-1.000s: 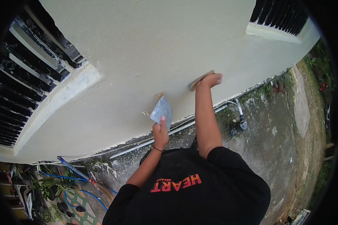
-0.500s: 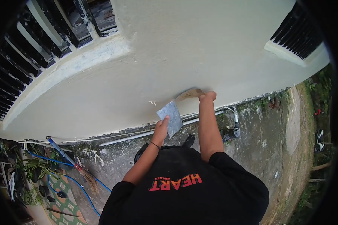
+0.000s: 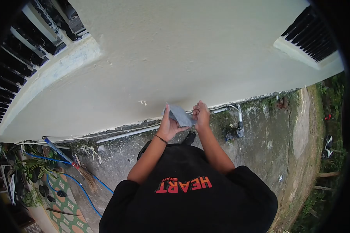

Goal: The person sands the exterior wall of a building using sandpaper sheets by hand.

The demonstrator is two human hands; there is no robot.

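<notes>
A grey, bent sheet (image 3: 179,115) lies between my two hands, just in front of the pale wall (image 3: 151,66). My left hand (image 3: 169,126) has its thumb and fingers around the sheet's left and lower side. At the sheet's right edge, my right hand (image 3: 201,115) has its fingers curled together, pinching that edge. The brownish side seen before does not show now. A small light mark (image 3: 143,103) is on the wall left of the sheet.
A white pipe (image 3: 132,134) runs along the wall's base and bends at a dark fitting (image 3: 235,132). A broom (image 3: 72,162), a blue hose (image 3: 79,182) and plants are at the lower left. Barred openings (image 3: 310,35) are on both sides.
My right hand has come down and left from the wall to the sheet. The sheet has tilted and turned between my hands, and my left hand has opened wider around it.
</notes>
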